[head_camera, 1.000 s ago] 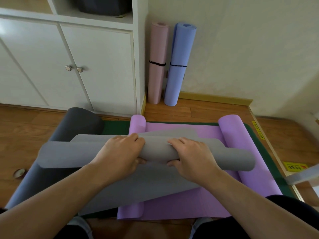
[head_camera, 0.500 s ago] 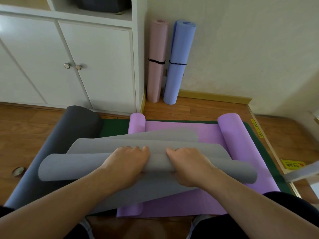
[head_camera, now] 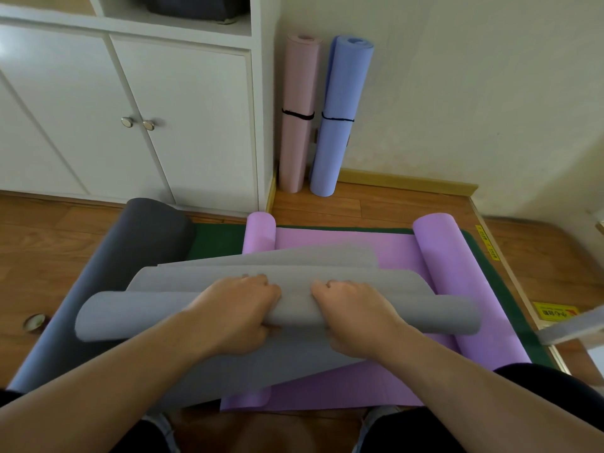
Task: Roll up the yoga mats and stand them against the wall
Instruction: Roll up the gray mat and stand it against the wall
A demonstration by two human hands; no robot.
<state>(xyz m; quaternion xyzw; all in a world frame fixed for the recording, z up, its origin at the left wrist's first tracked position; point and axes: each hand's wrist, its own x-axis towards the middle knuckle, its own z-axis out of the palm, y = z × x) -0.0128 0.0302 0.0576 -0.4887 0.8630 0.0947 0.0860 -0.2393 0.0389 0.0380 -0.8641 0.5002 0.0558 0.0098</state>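
A light grey yoga mat (head_camera: 438, 313) lies crosswise in front of me, partly rolled into a tube. My left hand (head_camera: 235, 313) and my right hand (head_camera: 351, 313) both grip the middle of the roll, fingers curled over its top. The grey mat's loose part spreads beyond and under the roll. Beneath it lies a purple mat (head_camera: 333, 243) with both ends curled up, on a dark green mat (head_camera: 215, 238). A dark grey mat (head_camera: 108, 259) lies to the left. A pink rolled mat (head_camera: 298, 112) and a blue rolled mat (head_camera: 340, 116) stand against the wall in the corner.
White cabinet doors (head_camera: 183, 125) stand at the back left. Wooden floor (head_camera: 376, 207) lies between the mats and the wall. A small round tin (head_camera: 34, 322) sits on the floor at the left. A yellow sticker (head_camera: 552, 312) lies on the floor on the right.
Both hands have drawn the grey roll a little toward me and turned it, and my fingers now curl further over its top. More loose mat shows beyond the roll.
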